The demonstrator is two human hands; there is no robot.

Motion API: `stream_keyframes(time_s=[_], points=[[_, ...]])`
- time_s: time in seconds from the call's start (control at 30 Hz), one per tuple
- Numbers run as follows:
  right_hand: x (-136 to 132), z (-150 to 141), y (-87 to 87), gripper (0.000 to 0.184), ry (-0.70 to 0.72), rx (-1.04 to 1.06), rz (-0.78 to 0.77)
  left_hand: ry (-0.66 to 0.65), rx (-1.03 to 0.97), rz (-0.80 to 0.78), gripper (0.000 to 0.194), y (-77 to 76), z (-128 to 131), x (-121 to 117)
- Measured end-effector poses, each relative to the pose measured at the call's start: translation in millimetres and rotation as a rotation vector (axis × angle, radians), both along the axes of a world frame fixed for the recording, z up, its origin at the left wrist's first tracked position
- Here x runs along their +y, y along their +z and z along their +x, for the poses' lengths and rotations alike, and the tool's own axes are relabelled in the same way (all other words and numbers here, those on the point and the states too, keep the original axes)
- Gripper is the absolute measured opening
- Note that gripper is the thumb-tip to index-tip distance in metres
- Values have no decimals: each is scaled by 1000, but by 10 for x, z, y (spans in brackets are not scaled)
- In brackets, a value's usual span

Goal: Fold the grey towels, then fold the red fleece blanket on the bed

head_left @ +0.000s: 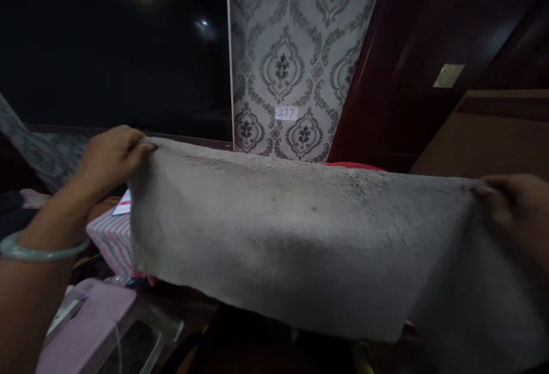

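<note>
A wide grey cloth [274, 219], worn and speckled with dark spots, hangs stretched out in front of me. My left hand [114, 154] pinches its upper left corner, thumb against fingers. At the upper right, my right hand [514, 208] grips the same edge, slightly blurred and partly cut off by the frame. The cloth's top edge runs nearly straight between the two hands and slopes a little down to the right. On the right side a darker part of the cloth hangs lower. A pale bangle [43, 254] circles my left wrist.
Behind the cloth stand a large black television screen [115, 48] and a patterned wall [283, 36] with a paper label reading 277 [286, 113]. Dark red panelling [398, 48] is at right. Lower left are a pink stool [92, 322] and a striped cloth-covered surface [114, 234].
</note>
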State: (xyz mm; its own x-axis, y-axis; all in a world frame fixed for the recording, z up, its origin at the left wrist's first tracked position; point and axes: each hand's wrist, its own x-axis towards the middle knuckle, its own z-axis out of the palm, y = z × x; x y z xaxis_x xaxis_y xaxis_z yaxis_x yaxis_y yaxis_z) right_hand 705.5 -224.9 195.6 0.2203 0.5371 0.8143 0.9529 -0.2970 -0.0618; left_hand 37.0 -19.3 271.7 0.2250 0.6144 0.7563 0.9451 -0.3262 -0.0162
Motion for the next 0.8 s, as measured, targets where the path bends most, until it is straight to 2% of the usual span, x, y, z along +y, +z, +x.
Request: stream_keyframes(time_s=[0.13, 0.23, 0.37, 0.43, 0.47, 0.53, 0.6, 0.7, 0.8], points=[[503, -23, 157, 32, 38, 17, -82, -17, 28, -106, 52, 72, 255, 486], [872, -53, 414, 33, -17, -62, -39, 14, -22, -72, 54, 264, 492, 766], [1192, -39, 883, 53, -96, -175, 84, 22, -134, 33, 59, 594, 671, 1000], [1271, 17, 991, 60, -96, -215, 130, 7, -135, 82, 57, 644, 658, 1067], [1293, 58, 973, 61, -90, -235, 149, 2, -121, 107, 54, 613, 624, 1091], [1303, 150, 758, 57, -61, -269, 171, 8, -84, 162, 47, 414, 509, 1116], [1262, 224, 306, 51, -1, -279, 159, 25, -43, 197, 37, 37, 346, 1102], [1090, 212, -668, 44, 140, -215, 80, -55, 105, 94, 32, -759, 67, 973], [824, 48, -1639, 43, 261, -99, -48, -165, 97, -113, 29, -1590, -171, 726]])
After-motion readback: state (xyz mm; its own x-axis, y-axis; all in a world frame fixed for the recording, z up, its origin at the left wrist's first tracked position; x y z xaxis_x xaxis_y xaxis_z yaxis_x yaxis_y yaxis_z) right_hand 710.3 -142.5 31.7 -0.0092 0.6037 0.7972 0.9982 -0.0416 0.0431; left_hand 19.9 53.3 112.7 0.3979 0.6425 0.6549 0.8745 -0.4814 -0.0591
